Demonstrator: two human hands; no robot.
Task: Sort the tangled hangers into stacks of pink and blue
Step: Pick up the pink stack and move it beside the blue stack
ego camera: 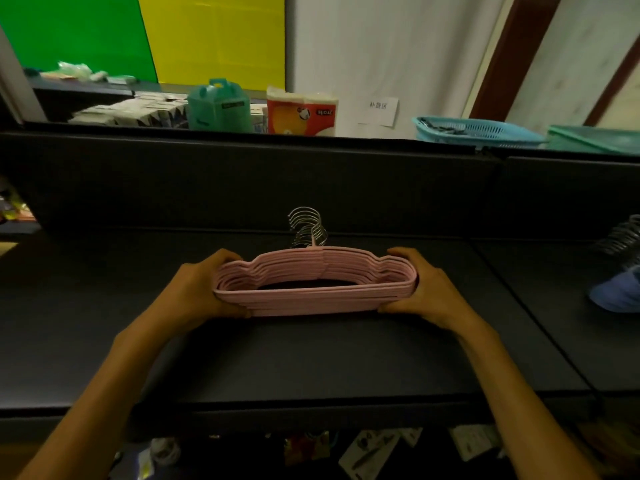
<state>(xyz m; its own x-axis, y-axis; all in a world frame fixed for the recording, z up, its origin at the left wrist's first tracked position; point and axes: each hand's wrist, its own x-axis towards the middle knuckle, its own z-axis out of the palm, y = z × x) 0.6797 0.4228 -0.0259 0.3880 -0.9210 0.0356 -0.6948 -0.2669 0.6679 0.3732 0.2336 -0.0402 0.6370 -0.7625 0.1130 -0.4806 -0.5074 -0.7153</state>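
A neat stack of several pink hangers [311, 299] lies flat on the dark shelf [311, 362], its metal hooks [308, 226] pointing away from me. My left hand [197, 289] grips the stack's left end, thumb under the front edge. At the other end my right hand [433, 289] holds the stack the same way. A stack of blue hangers [620, 292] with metal hooks lies at the far right edge, partly cut off by the frame.
A dark back panel [242, 181] rises behind the shelf. Beyond it stand a teal container [220, 105], a pack of tissue rolls [301, 112], a blue basket [478, 131] and a green bin [595, 138]. Small packaged goods hang below the shelf's front edge.
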